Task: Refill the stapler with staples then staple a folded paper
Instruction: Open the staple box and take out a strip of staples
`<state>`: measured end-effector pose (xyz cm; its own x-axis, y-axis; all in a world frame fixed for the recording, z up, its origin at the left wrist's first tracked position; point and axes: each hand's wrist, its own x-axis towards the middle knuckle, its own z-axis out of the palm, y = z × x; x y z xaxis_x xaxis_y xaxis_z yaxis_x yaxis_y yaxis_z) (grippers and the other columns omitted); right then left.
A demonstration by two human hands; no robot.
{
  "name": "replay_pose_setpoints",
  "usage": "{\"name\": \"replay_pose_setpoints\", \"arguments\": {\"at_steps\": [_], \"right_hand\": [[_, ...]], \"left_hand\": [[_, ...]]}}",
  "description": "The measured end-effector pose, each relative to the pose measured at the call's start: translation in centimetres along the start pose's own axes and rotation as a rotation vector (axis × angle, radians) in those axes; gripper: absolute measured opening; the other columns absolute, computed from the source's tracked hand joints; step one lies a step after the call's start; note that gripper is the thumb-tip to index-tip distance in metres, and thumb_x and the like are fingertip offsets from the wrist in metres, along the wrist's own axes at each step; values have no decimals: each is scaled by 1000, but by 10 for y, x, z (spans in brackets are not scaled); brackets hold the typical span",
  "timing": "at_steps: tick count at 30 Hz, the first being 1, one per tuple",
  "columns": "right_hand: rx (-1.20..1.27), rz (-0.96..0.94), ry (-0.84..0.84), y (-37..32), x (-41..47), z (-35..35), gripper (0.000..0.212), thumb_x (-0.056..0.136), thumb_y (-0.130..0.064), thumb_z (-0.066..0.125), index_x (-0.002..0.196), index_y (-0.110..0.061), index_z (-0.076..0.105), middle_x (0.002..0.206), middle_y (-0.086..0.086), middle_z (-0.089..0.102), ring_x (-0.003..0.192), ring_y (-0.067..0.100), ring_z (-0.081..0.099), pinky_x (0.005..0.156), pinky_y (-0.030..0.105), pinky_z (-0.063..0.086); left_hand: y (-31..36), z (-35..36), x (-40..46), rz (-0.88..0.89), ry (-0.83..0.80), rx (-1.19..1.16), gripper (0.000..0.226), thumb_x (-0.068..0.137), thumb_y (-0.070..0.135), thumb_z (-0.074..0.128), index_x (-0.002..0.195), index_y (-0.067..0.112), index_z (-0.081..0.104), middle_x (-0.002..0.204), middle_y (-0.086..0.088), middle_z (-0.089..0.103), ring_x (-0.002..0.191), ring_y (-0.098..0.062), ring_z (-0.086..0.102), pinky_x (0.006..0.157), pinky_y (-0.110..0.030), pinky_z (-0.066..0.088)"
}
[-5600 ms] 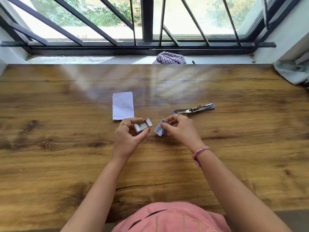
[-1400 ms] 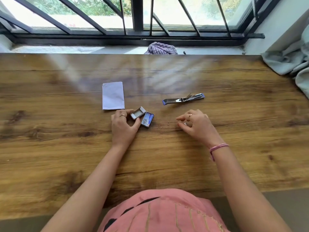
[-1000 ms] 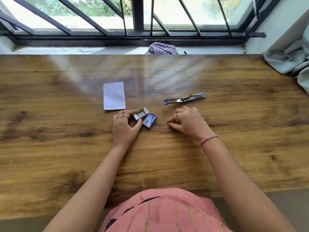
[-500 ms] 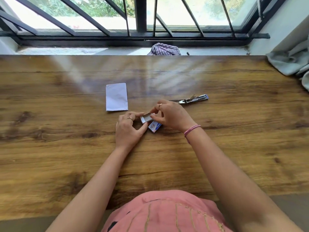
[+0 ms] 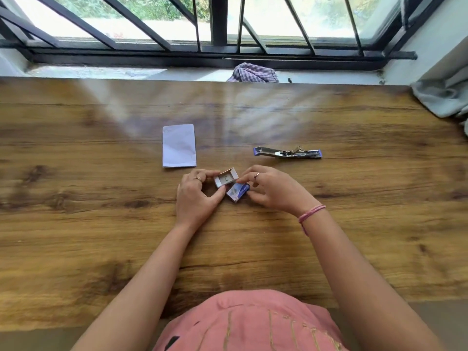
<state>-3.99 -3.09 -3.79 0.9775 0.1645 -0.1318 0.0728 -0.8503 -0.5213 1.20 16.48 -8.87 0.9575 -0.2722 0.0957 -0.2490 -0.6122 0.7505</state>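
Between both hands (image 5: 238, 191), perhaps pinched, staple box (image 5: 226, 177).

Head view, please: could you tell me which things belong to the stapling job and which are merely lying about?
Job: staple box tray, held by left hand; blue box sleeve, held by right hand; opened stapler; folded paper.
Lying about: checked cloth on sill; grey curtain.

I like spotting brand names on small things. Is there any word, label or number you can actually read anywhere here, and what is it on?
Small blue cardboard staple-box sleeve, at the right hand: white printing shows, too small and blurred to read.
Open grey cardboard staple tray, held by the left hand: a small dark mark inside, not readable as text.
Folded white paper: blank.
Opened metal stapler with blue ends: no lettering visible.
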Motion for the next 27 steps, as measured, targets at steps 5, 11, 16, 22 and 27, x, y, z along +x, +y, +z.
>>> {"name": "replay_pose_setpoints", "arguments": {"at_steps": [5, 11, 16, 22, 27], "right_hand": [[-25, -2, -37, 2, -4, 9, 45, 85, -18, 66, 128, -25, 57, 130, -2, 54, 113, 19, 54, 90, 38, 49], [-77, 20, -55, 2, 0, 10, 40, 87, -27, 64, 127, -27, 57, 121, -3, 51, 98, 13, 56, 77, 33, 51], [9, 99, -33, 8, 1, 11, 31, 78, -29, 72, 104, -21, 57, 104, -7, 49, 74, 2, 48, 72, 13, 35], [208, 158, 48, 12, -2, 11, 29, 73, -33, 79, 93, -28, 59, 86, -17, 58, 70, -4, 56, 64, 5, 42], [225, 120, 91, 11, -1, 17, 29, 72, -30, 81, 95, -25, 64, 85, -17, 59, 69, -12, 56, 65, 2, 42]], "left_hand": [[-1, -4, 0, 1, -11, -80, 29, 72, 25, 76, 99, 25, 68, 98, 8, 63, 91, -12, 57, 86, -38, 49], [-10, -20, 2, -32, -68, -205, 31, 74, 19, 78, 100, 29, 65, 102, 11, 61, 86, 2, 60, 75, -11, 48], [-18, -38, 0, -24, -192, -228, 31, 73, 12, 80, 99, 24, 68, 101, 5, 62, 80, -2, 62, 75, -11, 48], [-17, -42, -2, 37, -280, -247, 30, 74, 10, 80, 100, 22, 69, 101, 8, 61, 84, -1, 62, 79, -12, 48], [-18, -41, -3, 36, -314, -277, 31, 73, 13, 81, 98, 27, 69, 96, 17, 60, 79, -1, 60, 78, -13, 49]]}}
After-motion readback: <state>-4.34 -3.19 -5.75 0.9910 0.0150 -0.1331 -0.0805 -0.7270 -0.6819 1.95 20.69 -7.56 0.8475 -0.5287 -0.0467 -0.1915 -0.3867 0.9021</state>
